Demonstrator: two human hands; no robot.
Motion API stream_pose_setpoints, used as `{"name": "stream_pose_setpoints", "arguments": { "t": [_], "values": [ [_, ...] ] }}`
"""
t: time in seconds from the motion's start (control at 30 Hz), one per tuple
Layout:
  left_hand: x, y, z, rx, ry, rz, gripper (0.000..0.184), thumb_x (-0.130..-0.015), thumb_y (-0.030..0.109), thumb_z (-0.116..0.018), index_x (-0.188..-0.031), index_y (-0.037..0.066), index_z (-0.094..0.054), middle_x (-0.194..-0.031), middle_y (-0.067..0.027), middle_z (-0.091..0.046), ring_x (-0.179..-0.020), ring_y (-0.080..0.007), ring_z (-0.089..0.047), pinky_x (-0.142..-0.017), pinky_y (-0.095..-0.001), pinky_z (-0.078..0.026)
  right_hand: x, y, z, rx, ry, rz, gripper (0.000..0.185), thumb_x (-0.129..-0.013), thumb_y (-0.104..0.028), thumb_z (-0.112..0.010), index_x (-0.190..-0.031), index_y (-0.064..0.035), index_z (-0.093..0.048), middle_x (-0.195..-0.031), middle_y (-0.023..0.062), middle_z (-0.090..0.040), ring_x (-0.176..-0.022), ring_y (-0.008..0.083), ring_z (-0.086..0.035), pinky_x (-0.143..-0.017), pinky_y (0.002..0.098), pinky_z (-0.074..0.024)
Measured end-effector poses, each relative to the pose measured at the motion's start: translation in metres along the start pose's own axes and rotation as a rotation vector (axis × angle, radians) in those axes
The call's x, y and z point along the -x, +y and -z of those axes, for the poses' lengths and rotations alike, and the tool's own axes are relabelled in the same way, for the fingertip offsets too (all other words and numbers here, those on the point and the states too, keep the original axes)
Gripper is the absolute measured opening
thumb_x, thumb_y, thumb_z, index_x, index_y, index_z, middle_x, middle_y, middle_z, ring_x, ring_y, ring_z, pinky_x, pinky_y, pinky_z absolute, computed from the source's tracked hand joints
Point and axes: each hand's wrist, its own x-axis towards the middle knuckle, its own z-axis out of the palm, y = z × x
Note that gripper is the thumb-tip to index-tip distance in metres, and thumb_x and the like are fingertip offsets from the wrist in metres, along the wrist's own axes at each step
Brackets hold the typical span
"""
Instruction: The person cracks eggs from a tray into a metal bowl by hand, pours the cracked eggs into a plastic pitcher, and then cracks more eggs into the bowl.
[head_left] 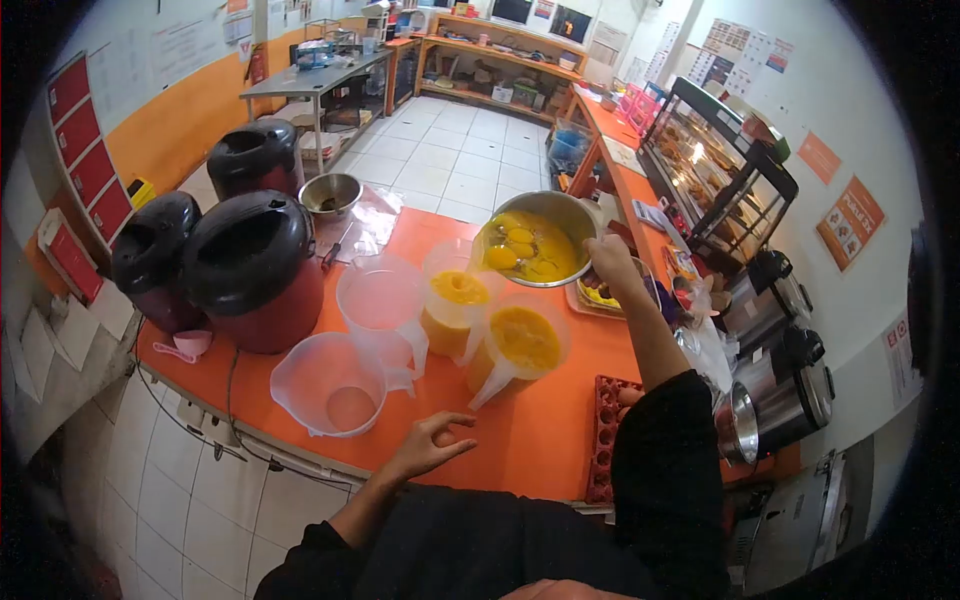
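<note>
My right hand (611, 262) grips the rim side of a steel bowl (574, 212) of raw eggs (520, 240), with several whole yolks in it. The bowl is tilted over a clear plastic pitcher (447, 333) that holds yellow egg liquid. A second pitcher (500, 372) with beaten egg stands in front of it. Two pitchers without liquid, a front one (310, 385) and a rear one (375, 285), stand to the left. Low over the table edge, my left hand (437, 444) has its fingers loosely bent and apart, holding nothing.
Dark red lidded containers (255, 275) and a pink scoop (188, 345) are at left on the orange table (450, 430). A red egg tray (603, 440) lies beside my right sleeve. Steel dispensers (780, 385) and a display case (700, 160) line the right.
</note>
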Motion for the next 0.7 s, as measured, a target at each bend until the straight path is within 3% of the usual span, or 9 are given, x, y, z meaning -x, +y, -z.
{"name": "stream_pose_setpoints", "arguments": {
  "t": [0.43,0.53,0.63,0.7],
  "values": [
    [-0.001,-0.003,-0.004,-0.026,0.003,0.039,0.041,-0.08,0.028,-0.081,-0.112,0.005,-0.067,-0.114,-0.0104,-0.069,-0.105,-0.022,-0.066,-0.09,-0.0343,-0.052,-0.014,-0.004,-0.007,0.143,-0.047,0.159,0.038,-0.09,-0.018,-0.043,-0.071,0.01,-0.061,-0.053,0.0167,-0.06,-0.042,0.0229,-0.061,-0.042,0.0345,-0.0519],
    [0.0,0.002,-0.003,-0.001,-0.06,0.202,0.041,-0.081,0.028,-0.08,-0.112,0.005,-0.067,-0.113,-0.0104,-0.069,-0.105,-0.0224,-0.066,-0.09,-0.0347,-0.052,-0.011,-0.008,-0.01,0.207,-0.014,0.206,0.043,-0.091,-0.019,-0.041,-0.066,0.0098,-0.061,-0.053,0.0172,-0.061,-0.043,0.0238,-0.062,-0.045,0.0358,-0.0538],
    [-0.001,-0.004,-0.006,-0.033,-0.005,0.008,0.042,-0.081,0.028,-0.08,-0.112,0.005,-0.067,-0.113,-0.0105,-0.069,-0.105,-0.0226,-0.066,-0.09,-0.035,-0.052,-0.01,-0.014,-0.01,0.294,-0.008,0.211,0.045,-0.091,-0.02,-0.04,-0.063,0.0077,-0.062,-0.051,0.0156,-0.061,-0.043,0.0235,-0.063,-0.048,0.0359,-0.0548],
    [0.0,-0.006,-0.007,-0.037,-0.006,0.003,0.042,-0.081,0.029,-0.08,-0.113,0.005,-0.067,-0.114,-0.0107,-0.069,-0.105,-0.0228,-0.066,-0.09,-0.0351,-0.052,-0.01,-0.016,-0.011,0.336,-0.007,0.197,0.047,-0.091,-0.021,-0.038,-0.062,0.006,-0.063,-0.05,0.0149,-0.061,-0.044,0.0237,-0.063,-0.05,0.0361,-0.0553]
  ]
}}
